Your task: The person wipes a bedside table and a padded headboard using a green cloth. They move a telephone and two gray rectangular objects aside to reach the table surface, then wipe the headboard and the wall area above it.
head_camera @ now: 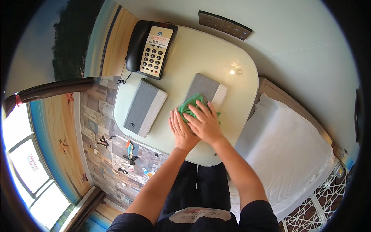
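A crumpled green cloth (189, 104) lies over the lower end of a grey folder with a pale band (203, 85). My right hand (204, 121) rests on the cloth from above, fingers spread; whether it grips the fabric cannot be told. Flat at the cloth's left edge is my left hand (182, 130), its fingertips touching the green fabric. A second grey folder with a light strip (145, 107) lies to the left on the glossy, round-cornered table (185, 46). Behind that folder stands a black desk telephone with a corded handset (152, 50).
A bed with white bedding (287, 153) adjoins the table at the right. A dark socket and switch panel (225, 25) is on the wall behind. Small items, including a colourful one (129, 148), lie on the patterned floor at left. The window (29, 162) is beyond.
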The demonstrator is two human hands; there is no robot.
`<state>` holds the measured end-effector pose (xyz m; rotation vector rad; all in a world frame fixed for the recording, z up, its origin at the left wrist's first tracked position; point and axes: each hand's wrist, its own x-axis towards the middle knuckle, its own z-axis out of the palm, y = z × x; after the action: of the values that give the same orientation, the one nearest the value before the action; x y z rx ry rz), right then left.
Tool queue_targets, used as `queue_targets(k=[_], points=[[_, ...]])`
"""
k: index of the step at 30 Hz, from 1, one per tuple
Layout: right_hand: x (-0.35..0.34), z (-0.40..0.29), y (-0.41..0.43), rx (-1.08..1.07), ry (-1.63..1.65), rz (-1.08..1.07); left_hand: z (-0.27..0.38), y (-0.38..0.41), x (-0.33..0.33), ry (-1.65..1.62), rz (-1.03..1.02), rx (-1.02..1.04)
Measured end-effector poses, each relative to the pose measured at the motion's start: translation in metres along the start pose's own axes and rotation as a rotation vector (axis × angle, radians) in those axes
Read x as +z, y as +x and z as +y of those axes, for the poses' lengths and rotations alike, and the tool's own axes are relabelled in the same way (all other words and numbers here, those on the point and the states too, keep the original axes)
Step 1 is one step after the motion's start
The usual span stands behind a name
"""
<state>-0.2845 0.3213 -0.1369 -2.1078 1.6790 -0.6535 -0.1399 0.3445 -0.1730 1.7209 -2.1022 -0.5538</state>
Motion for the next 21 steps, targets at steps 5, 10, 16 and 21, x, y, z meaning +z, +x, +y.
queue_targets(k=[5,10,16,21], points=[[-0.019,0.052,0.044,0.022,-0.096,0.143,0.026,0.012,-0.010,0.048,-0.058,-0.078],[-0.013,0.037,0.052,0.006,-0.113,0.197,0.018,0.009,-0.004,-0.027,0.038,-0.027],[-0.004,0.014,0.027,-0.179,0.005,0.013,0.012,0.005,0.003,-0.077,0.125,0.007],[-0.013,0.056,0.073,-0.055,-0.138,0.176,0.018,0.012,-0.004,-0.038,0.086,0.030]])
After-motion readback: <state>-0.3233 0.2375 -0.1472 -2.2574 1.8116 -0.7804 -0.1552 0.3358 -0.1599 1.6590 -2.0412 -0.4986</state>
